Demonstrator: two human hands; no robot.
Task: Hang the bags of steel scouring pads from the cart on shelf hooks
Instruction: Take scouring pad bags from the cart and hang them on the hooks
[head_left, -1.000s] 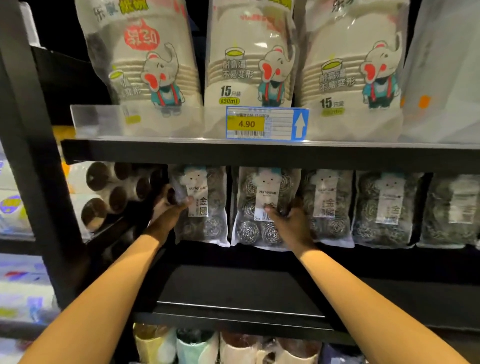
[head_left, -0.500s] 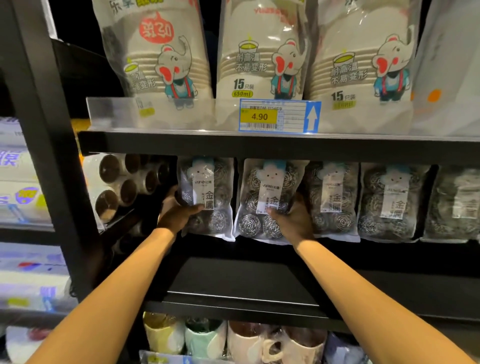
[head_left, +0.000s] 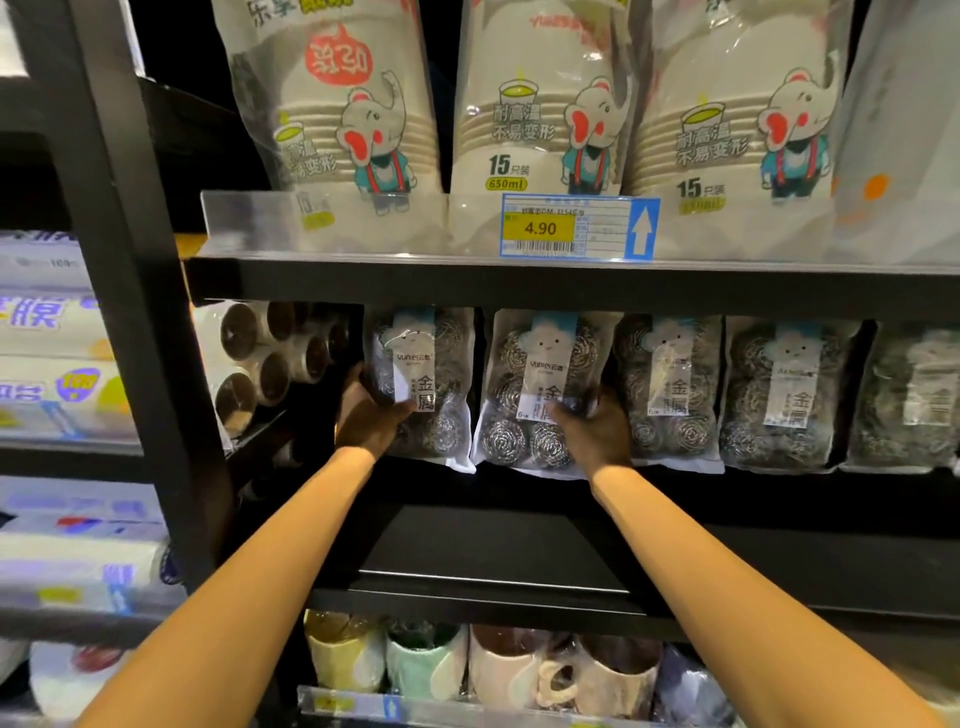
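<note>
forearms: both reach up from the bottom edge, well apart, with open room between them
mugs (head_left: 519, 670): lowest tier, in a row under the forearms, behind a clear front strip
lower shelf board (head_left: 493, 551): black; front edge runs under both wrists; a dark gap lies between it and the bags' bottom edges
left hand (head_left: 371, 421): at lower left edge of leftmost bag (head_left: 418, 374); thumb laid across its front, fingers go behind the bag and are hidden, so a grip
right hand (head_left: 597, 431): at lower right corner of second bag (head_left: 540, 384); thumb on its front, fingers curl round the right edge, tips hidden
task bags: row of five just under upper shelf (head_left: 519, 283); tops tucked behind its front edge, hooks can't be seen
second bag: front face tilted, bottom swung toward the camera; narrow gap to leftmost bag
third bag (head_left: 670, 389): just beside the right hand, close on the right side
fourth bag (head_left: 789, 395), fifth bag (head_left: 914, 395): further right, side by side; the fifth is blurred
rolls (head_left: 270, 358): stacked ends-out, just left of leftmost bag, crowding the left hand
black upright (head_left: 130, 260): left edge of the bay; film packs (head_left: 52, 332) beyond it
price tag (head_left: 579, 227): reads 4.90, on upper shelf's clear front strip
paper-cup packs (head_left: 540, 114): stand on upper shelf, farthest up
</note>
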